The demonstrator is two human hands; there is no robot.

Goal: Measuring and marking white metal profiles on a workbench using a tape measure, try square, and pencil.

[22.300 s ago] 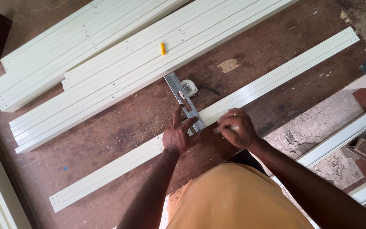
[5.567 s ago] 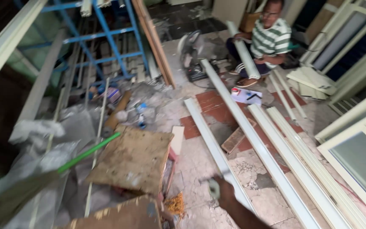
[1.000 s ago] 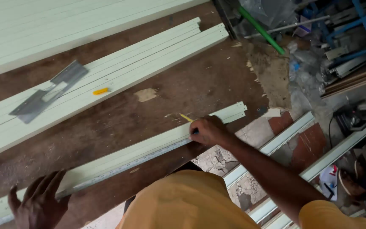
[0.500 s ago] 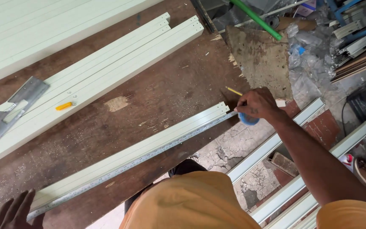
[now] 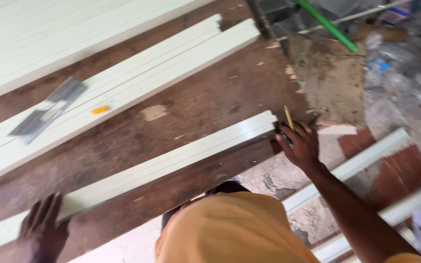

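A long pale cream profile (image 5: 181, 158) lies diagonally across the brown wooden bench (image 5: 210, 102). My left hand (image 5: 42, 226) rests flat on its lower left part, fingers spread, holding nothing. My right hand (image 5: 300, 143) is just past the profile's right end, closed around a yellow pencil (image 5: 287, 117) that points upward. A small dark object sits under its fingers; I cannot tell what it is. My orange shirt (image 5: 235, 229) hides the bench's near edge.
More cream profiles (image 5: 171, 63) are stacked further back, with a metal square (image 5: 49, 109) and a small yellow piece (image 5: 100, 110) lying on them. Off the bench's right end are a dirty board (image 5: 330, 78), a green pipe (image 5: 327, 27), plastic bags (image 5: 400, 58) and floor profiles (image 5: 361, 158).
My right hand slid right along the profile and now sits just past its end with the pencil. My left hand has come further into view, flat on the profile.
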